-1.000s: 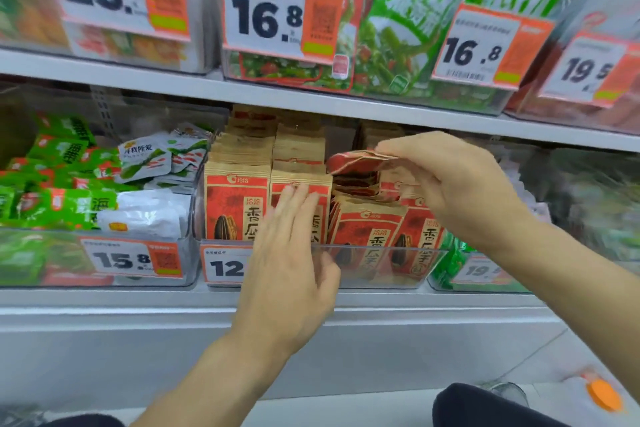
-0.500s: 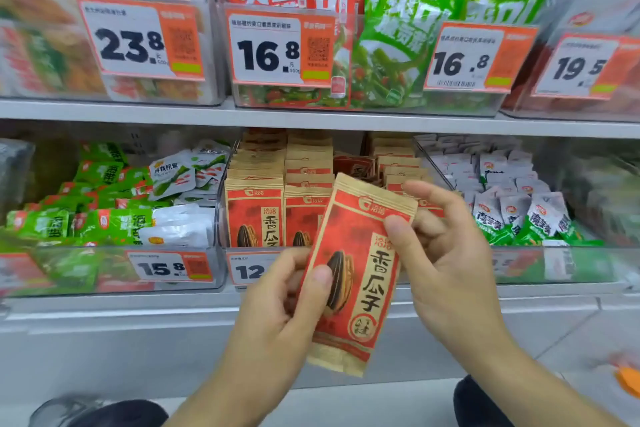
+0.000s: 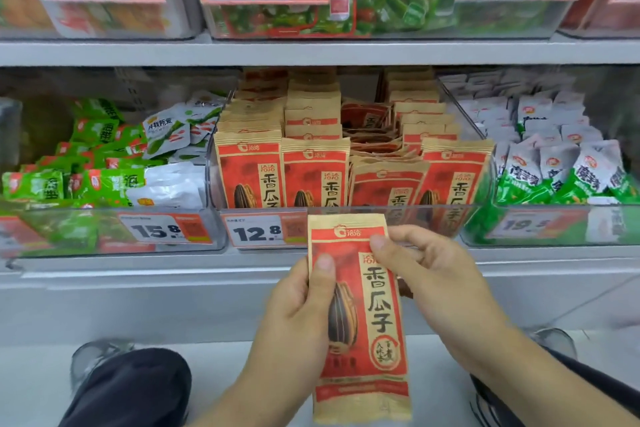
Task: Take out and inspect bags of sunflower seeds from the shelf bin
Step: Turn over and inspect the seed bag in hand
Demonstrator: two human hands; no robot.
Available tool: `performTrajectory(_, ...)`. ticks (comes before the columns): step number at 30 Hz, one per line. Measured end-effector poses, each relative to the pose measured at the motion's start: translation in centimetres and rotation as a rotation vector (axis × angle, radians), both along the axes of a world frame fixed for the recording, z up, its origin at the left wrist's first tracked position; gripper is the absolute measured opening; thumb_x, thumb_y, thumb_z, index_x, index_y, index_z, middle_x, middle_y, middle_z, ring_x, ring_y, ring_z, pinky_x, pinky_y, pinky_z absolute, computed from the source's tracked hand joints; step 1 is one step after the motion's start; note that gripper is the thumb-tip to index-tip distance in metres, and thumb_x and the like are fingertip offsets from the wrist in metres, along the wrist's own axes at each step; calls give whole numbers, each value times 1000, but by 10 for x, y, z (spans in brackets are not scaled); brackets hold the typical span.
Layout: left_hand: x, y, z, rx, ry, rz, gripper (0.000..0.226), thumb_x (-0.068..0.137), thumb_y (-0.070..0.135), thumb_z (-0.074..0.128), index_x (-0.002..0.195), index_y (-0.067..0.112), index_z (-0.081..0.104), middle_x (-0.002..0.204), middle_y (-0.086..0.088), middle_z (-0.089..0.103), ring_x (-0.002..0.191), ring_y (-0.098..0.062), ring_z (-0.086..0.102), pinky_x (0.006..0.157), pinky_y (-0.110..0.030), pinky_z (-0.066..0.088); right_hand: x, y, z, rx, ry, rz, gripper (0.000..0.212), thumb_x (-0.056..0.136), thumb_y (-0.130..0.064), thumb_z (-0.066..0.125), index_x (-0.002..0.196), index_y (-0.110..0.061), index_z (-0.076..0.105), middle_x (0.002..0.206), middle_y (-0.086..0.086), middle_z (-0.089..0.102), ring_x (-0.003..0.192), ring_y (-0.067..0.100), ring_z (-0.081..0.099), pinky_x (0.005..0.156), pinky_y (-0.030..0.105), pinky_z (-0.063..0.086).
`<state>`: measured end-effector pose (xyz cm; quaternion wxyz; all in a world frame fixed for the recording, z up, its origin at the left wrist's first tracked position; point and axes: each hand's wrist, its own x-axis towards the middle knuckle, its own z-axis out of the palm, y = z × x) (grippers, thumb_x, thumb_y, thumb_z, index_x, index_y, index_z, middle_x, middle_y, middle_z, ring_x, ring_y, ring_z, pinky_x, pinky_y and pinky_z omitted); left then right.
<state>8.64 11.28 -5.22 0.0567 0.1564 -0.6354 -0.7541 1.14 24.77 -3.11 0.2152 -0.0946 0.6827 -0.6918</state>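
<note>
Now I inspect one seed bag outside the bin: left hand and right hand both grip it; next probably turning it over.

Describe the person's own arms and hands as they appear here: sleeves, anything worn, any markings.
Both forearms are bare up to the frame edge, with no sleeves in view. The left hand and right hand wear no gloves, and no rings, watch or bracelet show on the fingers or wrists. The thumbnails are short and unpainted. No marks or tattoos are visible. Below the arms, dark trousers cover the knees.
</note>
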Motion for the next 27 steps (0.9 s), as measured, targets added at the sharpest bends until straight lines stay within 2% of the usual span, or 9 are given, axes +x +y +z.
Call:
performTrajectory(4, -3, 1, 2, 16, 19, 52, 39, 94, 42, 42, 109, 21, 71, 88, -5, 79, 80, -18, 77, 65, -23, 59, -13, 19, 7, 82, 63, 157, 35, 78, -28, 71, 108, -9, 70, 90, 10, 79, 82, 25, 77, 69, 29, 61)
performTrajectory(7, -8, -2, 1, -44, 3, 107, 43, 92, 49, 41, 102, 18, 70, 85, -6, 79, 77, -20, 76, 69, -33, 62, -14, 29, 8, 173, 35, 327, 43, 74, -27, 77, 114, -13, 68, 101, 6, 78, 84, 30, 77, 67, 35, 62)
performTrajectory(9, -11, -5, -2, -142, -19, 106, 46, 91, 54, 40, 100, 20, 69, 86, -1, 79, 79, -18, 76, 75, -38, 61, -11, 31, 8, 195, 38, 338, 44, 72, -26, 80, 114, -17, 69, 102, 4, 77, 80, 31, 77, 61, 36, 62)
performTrajectory(13, -14, -8, -10, -330, -72, 95, 49, 97, 56, 34, 96, 21, 69, 82, 11, 77, 76, -4, 73, 71, -20, 55, -9, 30, 5, 206, 62, 297, 45, 70, -25, 80, 114, -16, 68, 99, 6, 76, 76, 34, 76, 59, 41, 63)
performTrajectory(15, -15, -10, -15, -383, -78, 127, 47, 101, 51, 35, 96, 20, 69, 83, 11, 77, 76, -3, 72, 70, -19, 55, -7, 29, 3, 239, 57, 345, 56, 68, -26, 83, 121, -23, 64, 103, 4, 74, 76, 36, 76, 63, 45, 64)
performTrajectory(20, -14, -13, -19, -372, -95, 144, 46, 103, 51, 35, 100, 20, 70, 89, 6, 78, 83, -9, 74, 83, -38, 59, -6, 34, 1, 312, 62, 512, 84, 70, -2, 89, 136, -37, 49, 108, -1, 71, 72, 36, 75, 68, 43, 63)
performTrajectory(23, -13, -12, -19, -349, -91, 130, 46, 104, 51, 35, 102, 20, 69, 91, 3, 78, 86, -13, 75, 87, -47, 59, -6, 37, 2, 353, 111, 570, 94, 72, 2, 88, 140, -44, 44, 110, -4, 69, 73, 32, 75, 68, 41, 62)
performTrajectory(25, -13, -11, -19, -345, -92, 130, 47, 104, 50, 34, 101, 20, 69, 90, 3, 78, 85, -13, 75, 87, -45, 59, -6, 39, 2, 381, 164, 604, 99, 72, 1, 89, 142, -51, 41, 112, -6, 67, 75, 29, 73, 65, 37, 60)
performTrajectory(27, -14, -11, -17, -371, -77, 138, 46, 103, 51, 33, 103, 21, 68, 91, 5, 78, 86, -9, 74, 84, -34, 58, -8, 41, 4, 391, 185, 613, 102, 71, 2, 88, 143, -53, 40, 114, -6, 65, 78, 28, 72, 65, 35, 60)
